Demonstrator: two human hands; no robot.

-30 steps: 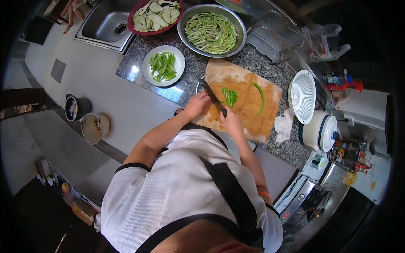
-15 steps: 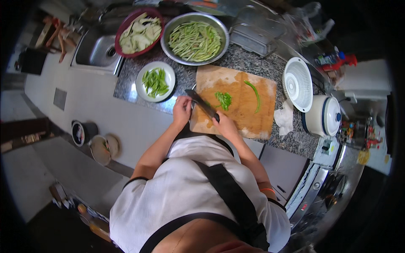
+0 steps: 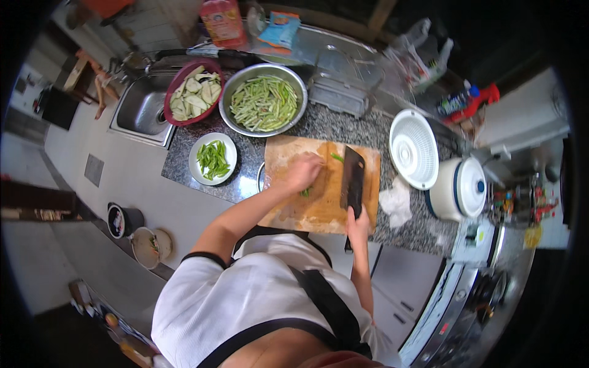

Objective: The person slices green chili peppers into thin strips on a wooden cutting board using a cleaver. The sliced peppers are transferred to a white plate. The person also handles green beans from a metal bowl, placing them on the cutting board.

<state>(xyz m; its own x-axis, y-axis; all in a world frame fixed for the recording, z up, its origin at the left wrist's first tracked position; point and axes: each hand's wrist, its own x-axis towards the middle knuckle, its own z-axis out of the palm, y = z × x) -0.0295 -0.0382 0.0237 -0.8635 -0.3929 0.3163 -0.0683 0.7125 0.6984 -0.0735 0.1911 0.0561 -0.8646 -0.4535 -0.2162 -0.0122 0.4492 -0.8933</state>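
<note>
Hands parted above the cutting board

Right hand grips the cleaver by its handle, toward the board's right edge; left hand, half-curled left of centre, is blurred, and I cannot tell whether it holds anything. Green pepper shows beside the blade, near the far edge; fingertips are best tucked clear. Half a second earlier, both hands met at the cleaver by the left edge

The board lies before you on the bench, the knife over its right side. On its left is a plate of strips. Farther away, left to right, are the sink, a basin of slices and a bowl of beans. On your right are a strainer and, nearer, a pot.
</note>
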